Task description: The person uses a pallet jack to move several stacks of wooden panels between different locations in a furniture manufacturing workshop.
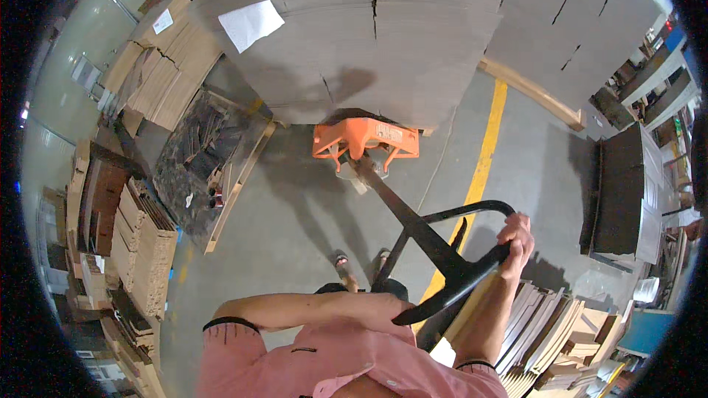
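An orange pallet jack (365,135) stands ahead of me at the foot of a tall stack of grey-brown board sheets (383,51). Its black steering handle (422,232) slants back toward me and ends in a loop with two curved grips. My right hand (516,240) is closed round the right side of the loop, arm stretched out. Bent across my body, my left arm brings my left hand (387,311) to the tip of the left grip. The fingers of that hand do not show. A white paper sheet (251,25) lies against the stack.
Left of me are a dark, littered pallet (210,162) and stacked boards (144,250). Another grey stack (575,29) rests on a wooden beam (535,93) at the right. A yellow floor line (487,149) runs beside the jack; a dark cabinet-like block (627,191) and leaning panels (542,324) stand right.
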A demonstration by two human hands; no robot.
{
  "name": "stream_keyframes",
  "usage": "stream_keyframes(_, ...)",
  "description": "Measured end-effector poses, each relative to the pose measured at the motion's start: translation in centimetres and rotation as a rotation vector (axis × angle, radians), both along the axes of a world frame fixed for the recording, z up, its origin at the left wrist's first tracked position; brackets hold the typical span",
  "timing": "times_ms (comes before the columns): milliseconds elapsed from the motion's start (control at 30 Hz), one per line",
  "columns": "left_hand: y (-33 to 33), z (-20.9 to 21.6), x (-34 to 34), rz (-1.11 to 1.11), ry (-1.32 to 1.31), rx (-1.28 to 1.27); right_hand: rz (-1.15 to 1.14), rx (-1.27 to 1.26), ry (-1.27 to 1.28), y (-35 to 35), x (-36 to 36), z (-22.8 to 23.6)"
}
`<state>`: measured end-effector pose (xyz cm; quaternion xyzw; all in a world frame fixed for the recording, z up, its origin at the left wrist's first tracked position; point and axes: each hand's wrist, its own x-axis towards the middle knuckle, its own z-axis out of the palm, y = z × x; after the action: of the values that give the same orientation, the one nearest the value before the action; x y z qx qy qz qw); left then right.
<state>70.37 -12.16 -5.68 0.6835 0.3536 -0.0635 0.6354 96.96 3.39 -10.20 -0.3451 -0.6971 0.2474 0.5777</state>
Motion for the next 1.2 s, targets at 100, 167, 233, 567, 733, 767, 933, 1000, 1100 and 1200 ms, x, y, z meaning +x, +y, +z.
stream_keyframes(100,0.9,2.5,-2.5,0.066,0.045,0.046,0.143,0.086,-0.024,3.7,-2.1,2.8)
stream_keyframes(167,0.9,4.1,-4.5,0.275,0.013,0.119,0.203,0.093,-0.044,6.5,-3.9,4.4)
stream_keyframes(233,0.5,5.4,-6.5,0.43,-0.009,0.27,0.244,0.093,-0.004,9.0,-6.2,5.5)
stream_keyframes(567,5.8,6.2,-14.4,1.475,-0.117,1.073,0.316,0.007,0.115,21.7,-22.5,10.5)
stream_keyframes(733,12.0,5.3,-22.3,1.471,-0.037,1.37,0.215,-0.182,0.104,26.3,-30.2,11.8)
stream_keyframes(767,12.8,5.2,-23.8,1.45,-0.048,1.279,0.236,-0.189,0.108,27.0,-31.4,11.7)
stream_keyframes(933,15.6,5.5,-30.3,1.368,-0.12,1.341,-0.03,-0.134,0.179,30.5,-36.0,11.4)
stream_keyframes(1000,16.4,5.1,-32.3,1.313,-0.194,1.443,-0.114,-0.009,0.099,29.7,-35.9,11.2)
stream_keyframes(1100,18.5,4.1,-36.6,1.257,-0.286,1.535,-0.21,0.003,-0.052,25.5,-35.4,11.5)
stream_keyframes(1200,22.8,3.5,-42.3,1.277,0.026,1.658,-0.324,-0.144,0.04,20.0,-36.7,11.9)
